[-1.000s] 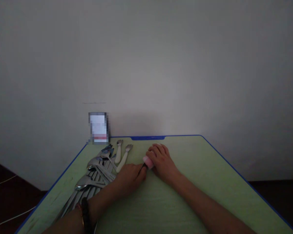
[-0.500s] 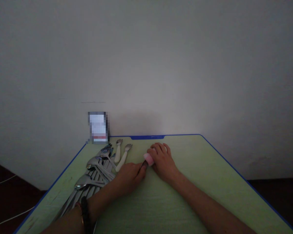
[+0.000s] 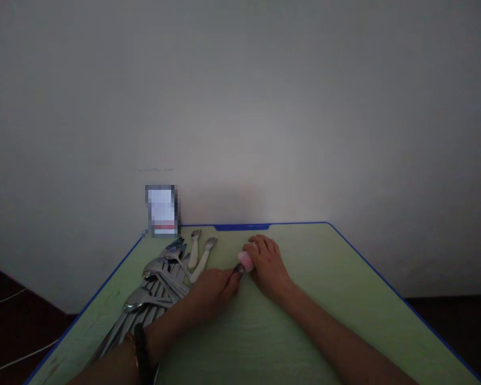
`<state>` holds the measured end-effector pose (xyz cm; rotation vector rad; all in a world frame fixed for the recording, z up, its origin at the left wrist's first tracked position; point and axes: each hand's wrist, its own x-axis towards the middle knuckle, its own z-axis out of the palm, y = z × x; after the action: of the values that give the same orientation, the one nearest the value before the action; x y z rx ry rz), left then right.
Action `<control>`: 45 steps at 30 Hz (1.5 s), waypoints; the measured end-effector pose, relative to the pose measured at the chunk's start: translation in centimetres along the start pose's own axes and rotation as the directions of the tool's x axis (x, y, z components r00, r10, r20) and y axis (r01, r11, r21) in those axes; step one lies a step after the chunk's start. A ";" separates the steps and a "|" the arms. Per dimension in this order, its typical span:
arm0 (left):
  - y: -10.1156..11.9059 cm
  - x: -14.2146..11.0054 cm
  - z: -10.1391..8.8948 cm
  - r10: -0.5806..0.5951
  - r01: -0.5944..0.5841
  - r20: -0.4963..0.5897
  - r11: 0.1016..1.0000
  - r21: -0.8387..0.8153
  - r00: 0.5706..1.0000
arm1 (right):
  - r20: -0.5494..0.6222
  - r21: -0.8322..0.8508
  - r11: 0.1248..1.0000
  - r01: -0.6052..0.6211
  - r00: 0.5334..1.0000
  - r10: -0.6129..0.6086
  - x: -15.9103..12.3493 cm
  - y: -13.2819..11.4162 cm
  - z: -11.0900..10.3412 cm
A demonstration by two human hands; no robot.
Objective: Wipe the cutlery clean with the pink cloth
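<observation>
My left hand [image 3: 215, 289] is closed around a metal utensil, apparently a spoon [image 3: 239, 268]. Its rounded shiny end shows just past the fingertips, while the handle is hidden in the hand. Beside it, my right hand [image 3: 268, 266] grips a small pink and white soft piece [image 3: 246, 261], which looks like a sponge or folded cloth. The spoon's end is right at the lower left edge of that piece; whether they touch I cannot tell. Two small forks with white handles [image 3: 203, 263] lie beyond my left hand. A pile of metal spoons and other cutlery [image 3: 156, 267] lies under and beside my left forearm.
A blurred-out upright device with a bright screen [image 3: 162, 211] stands at the far left corner against the wall [image 3: 304, 107]. The pale green table [image 3: 336, 289] has a blue rim. White cables [image 3: 20, 359] run on the dark floor at left.
The spoon's rounded end, earlier covered by the pink and white piece, now shows in front of it. My right hand's piece has shifted slightly right and tilted. The cutlery pile has stayed put.
</observation>
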<state>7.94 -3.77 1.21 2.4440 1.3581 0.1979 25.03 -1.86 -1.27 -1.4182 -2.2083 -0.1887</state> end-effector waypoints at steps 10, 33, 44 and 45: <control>0.0 0.0 0.0 0.012 -0.012 -0.005 1.000 0.027 1.000 | -0.099 -0.103 0.992 -0.072 0.993 0.061 0.3 0.8 0.1; -0.9 0.2 0.7 0.083 -0.082 -0.016 0.996 0.043 0.996 | -0.142 -0.132 0.988 -0.080 0.988 0.061 0.4 0.6 -0.2; -0.6 0.1 0.6 0.049 -0.066 -0.110 0.986 -0.153 0.993 | -0.045 -0.066 0.987 0.149 0.987 -0.153 0.2 -0.8 -0.3; -0.6 0.1 0.6 0.046 -0.066 -0.116 0.983 -0.173 0.992 | -0.048 -0.061 0.990 0.125 0.991 -0.128 0.2 -0.8 -0.2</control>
<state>7.67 -3.55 0.47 2.3544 1.2582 0.4554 24.36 -2.11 -0.86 -1.2881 -2.2683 -0.3317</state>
